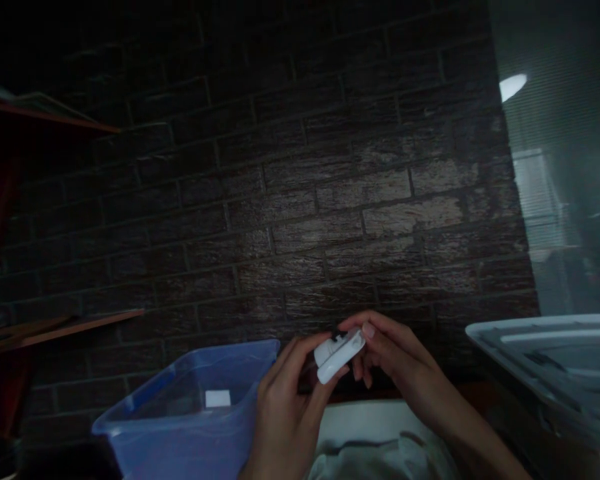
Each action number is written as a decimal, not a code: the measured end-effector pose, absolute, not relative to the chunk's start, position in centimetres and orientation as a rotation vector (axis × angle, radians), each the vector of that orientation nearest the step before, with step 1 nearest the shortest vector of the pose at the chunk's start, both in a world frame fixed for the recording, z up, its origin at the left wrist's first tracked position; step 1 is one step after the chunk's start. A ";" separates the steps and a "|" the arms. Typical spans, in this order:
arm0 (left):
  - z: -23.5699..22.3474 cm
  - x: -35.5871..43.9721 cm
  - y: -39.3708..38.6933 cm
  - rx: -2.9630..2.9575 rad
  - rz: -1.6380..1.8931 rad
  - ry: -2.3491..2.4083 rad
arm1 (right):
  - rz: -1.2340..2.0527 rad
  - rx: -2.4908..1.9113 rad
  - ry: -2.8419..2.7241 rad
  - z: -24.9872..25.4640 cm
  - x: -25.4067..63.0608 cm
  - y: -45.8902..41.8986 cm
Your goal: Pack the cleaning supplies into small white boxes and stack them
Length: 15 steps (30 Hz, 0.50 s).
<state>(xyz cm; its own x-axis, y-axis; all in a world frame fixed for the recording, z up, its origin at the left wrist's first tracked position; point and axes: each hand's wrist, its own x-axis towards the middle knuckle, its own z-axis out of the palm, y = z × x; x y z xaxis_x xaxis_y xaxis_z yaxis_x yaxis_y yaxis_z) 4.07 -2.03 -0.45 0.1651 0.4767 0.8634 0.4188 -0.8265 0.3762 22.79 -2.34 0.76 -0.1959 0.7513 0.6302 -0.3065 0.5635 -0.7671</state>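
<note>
A small white plastic piece with rounded edges is held up in front of the brick wall, tilted with its right end higher. Its exact kind cannot be made out. My left hand grips its left end, fingers above and thumb below. With thumb and index finger, my right hand pinches the upper right end, the other fingers curled beneath. Something dark shows at its top edge between the hands. Below them is a white surface with a pale crumpled bag or cloth on it.
A blue translucent bin stands left of my hands, with a white label or card showing. To the right is a clear plastic lidded container. Wooden shelves jut out at left. A dark brick wall rises behind; a glossy panel adjoins it.
</note>
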 end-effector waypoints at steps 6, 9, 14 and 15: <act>-1.2 3.2 -1.9 2.344 1.745 0.905 | 1.091 -0.384 -1.460 0.0 22.2 -1.5; -1.2 2.8 -2.2 2.355 1.722 0.937 | 1.168 -0.339 -1.440 -0.4 22.1 -1.0; -0.9 2.8 -2.1 2.367 1.705 0.956 | 1.231 -0.295 -1.407 -0.8 21.8 -0.3; -0.9 2.8 -2.1 2.366 1.702 0.962 | 1.237 -0.287 -1.400 -0.9 21.8 -0.2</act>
